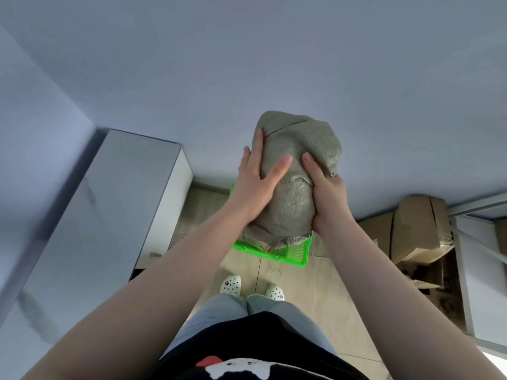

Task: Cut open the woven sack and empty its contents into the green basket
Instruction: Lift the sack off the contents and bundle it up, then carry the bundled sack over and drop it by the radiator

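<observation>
Holding sack (290,187) upended over basket (297,252), left hand (253,185) pressing flat, right hand (325,196) gripping cloth, probably risking spilling past the rim.

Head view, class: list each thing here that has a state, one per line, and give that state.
Woven sack: held up over the basket, lower end down, still bulging.
Green basket: on the floor, under the sack.
Left hand: flat, fingers straight, pressing the sack.
Right hand: fingers curled in a grip on the sack.
Cardboard boxes: crumpled, against the wall.
</observation>
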The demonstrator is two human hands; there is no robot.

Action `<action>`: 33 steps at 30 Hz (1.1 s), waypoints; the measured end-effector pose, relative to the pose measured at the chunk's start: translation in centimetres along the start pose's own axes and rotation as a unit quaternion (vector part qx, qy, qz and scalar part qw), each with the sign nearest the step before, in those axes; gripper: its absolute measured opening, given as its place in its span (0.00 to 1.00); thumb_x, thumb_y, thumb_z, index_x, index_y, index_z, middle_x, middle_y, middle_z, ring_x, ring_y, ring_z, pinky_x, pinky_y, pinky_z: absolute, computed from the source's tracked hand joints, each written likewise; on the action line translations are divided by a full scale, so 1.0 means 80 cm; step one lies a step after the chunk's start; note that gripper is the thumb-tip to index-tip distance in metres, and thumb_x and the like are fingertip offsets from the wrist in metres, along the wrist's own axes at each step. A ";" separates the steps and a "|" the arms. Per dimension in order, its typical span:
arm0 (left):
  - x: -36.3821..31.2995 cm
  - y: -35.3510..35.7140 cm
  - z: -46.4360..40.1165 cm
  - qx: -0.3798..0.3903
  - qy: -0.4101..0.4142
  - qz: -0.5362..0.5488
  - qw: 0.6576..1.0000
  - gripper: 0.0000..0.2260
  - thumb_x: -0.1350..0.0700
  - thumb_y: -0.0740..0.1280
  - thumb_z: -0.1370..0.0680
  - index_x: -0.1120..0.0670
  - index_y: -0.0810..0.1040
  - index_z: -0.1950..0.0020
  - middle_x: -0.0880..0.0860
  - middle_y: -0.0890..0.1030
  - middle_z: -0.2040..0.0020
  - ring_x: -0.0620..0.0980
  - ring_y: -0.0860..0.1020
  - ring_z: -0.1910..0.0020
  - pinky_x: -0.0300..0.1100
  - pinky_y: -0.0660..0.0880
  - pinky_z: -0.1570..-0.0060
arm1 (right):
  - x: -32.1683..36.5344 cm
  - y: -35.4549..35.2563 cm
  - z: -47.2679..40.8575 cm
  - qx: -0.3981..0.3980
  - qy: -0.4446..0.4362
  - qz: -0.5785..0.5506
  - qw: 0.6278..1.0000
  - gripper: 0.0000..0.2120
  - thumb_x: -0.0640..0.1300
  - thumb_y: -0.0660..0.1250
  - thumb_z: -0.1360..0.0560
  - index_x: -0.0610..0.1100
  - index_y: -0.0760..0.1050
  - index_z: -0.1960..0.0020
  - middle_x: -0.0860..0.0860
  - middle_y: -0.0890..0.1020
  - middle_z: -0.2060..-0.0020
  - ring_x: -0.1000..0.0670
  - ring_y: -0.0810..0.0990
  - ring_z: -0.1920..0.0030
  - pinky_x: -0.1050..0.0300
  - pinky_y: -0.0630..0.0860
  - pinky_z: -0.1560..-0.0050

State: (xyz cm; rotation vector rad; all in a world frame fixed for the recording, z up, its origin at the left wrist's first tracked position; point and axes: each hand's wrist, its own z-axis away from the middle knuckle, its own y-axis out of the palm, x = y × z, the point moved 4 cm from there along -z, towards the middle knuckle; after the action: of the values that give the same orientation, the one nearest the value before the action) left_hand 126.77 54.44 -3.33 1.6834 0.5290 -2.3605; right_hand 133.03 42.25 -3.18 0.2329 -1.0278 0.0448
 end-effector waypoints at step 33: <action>0.249 0.001 0.645 -0.594 -0.083 0.455 0.658 0.37 0.43 0.77 0.34 0.48 0.64 0.30 0.50 0.76 0.37 0.51 0.78 0.40 0.47 0.77 0.42 | -0.301 0.039 0.436 0.571 0.211 0.351 0.712 0.22 0.47 0.74 0.28 0.38 0.76 0.38 0.46 0.85 0.47 0.47 0.85 0.48 0.52 0.82 0.50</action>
State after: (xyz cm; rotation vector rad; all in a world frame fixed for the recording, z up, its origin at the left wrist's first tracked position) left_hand 75.17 34.94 -7.18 0.7157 0.7009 -0.9100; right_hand 90.73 39.60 -5.89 0.9002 -0.4409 1.4130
